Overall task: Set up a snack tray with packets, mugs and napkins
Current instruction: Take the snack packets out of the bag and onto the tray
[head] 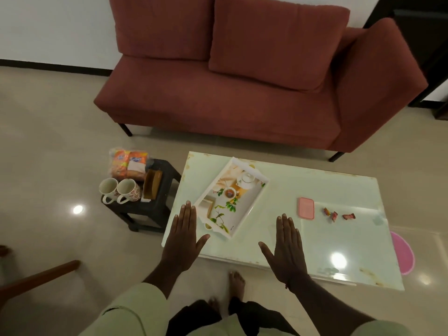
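Both hands are flat, open and empty. The tray (231, 197) lies on the counter (315, 238) just beyond the left hand (185, 236), slanting away rightward. Mugs (120, 190), packets (128, 163) and napkins (151, 187) sit on the stool (145, 209), left of the left hand, well apart from the right hand (287, 248).

Left grip (183, 235) and right grip (286, 247) flat, empty.

Empty printed tray (242, 215) askew; mugs (120, 190), packets (128, 163) aside.

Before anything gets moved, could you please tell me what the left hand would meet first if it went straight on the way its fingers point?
Probably the near corner of the tray: the left hand points just beside it, though height is unclear.
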A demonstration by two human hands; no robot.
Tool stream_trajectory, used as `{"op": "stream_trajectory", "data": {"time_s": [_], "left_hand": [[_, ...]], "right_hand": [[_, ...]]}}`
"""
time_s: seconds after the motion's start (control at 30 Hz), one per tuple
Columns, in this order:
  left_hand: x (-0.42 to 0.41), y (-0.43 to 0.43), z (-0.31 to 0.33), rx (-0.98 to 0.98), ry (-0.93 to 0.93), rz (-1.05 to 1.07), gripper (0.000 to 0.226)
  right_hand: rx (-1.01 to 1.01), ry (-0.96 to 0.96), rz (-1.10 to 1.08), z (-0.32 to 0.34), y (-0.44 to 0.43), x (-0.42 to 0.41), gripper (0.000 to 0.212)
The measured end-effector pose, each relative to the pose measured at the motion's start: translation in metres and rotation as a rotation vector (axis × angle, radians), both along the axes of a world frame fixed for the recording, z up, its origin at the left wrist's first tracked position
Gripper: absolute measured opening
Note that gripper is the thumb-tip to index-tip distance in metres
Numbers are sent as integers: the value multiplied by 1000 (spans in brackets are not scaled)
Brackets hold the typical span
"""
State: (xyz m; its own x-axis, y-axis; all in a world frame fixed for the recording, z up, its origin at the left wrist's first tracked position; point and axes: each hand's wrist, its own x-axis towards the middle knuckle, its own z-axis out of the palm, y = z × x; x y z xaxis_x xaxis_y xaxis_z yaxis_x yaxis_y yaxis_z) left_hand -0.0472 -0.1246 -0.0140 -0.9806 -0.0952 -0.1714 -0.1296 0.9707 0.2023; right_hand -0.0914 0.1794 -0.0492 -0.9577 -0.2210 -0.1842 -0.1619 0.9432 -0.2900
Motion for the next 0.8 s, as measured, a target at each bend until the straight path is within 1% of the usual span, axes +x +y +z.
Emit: {"op": "stream_trajectory", "data": {"time_s": [0.3, 0.43, 0.6, 0.73, 0.8], "left_hand": [[-5, -85, -8, -15, -60, 76, 90], [-14, -147, -12, -2, -38, 46, 90], [-30, -238, -13, 65, -1, -11, 90], [-37, -309, -16, 108, 30, -2, 86], [-39, -338, -20, 151, 36, 19, 81]], "right_hand": [[-48, -30, 96, 9, -101, -39, 88], [-46, -40, 88, 7, -159, -52, 87], [-52, -62, 63, 8, -241, -53, 85], [-59, -113, 21, 10, -311, -50, 85], [-90, -115, -1, 12, -341, -51, 85]]}}
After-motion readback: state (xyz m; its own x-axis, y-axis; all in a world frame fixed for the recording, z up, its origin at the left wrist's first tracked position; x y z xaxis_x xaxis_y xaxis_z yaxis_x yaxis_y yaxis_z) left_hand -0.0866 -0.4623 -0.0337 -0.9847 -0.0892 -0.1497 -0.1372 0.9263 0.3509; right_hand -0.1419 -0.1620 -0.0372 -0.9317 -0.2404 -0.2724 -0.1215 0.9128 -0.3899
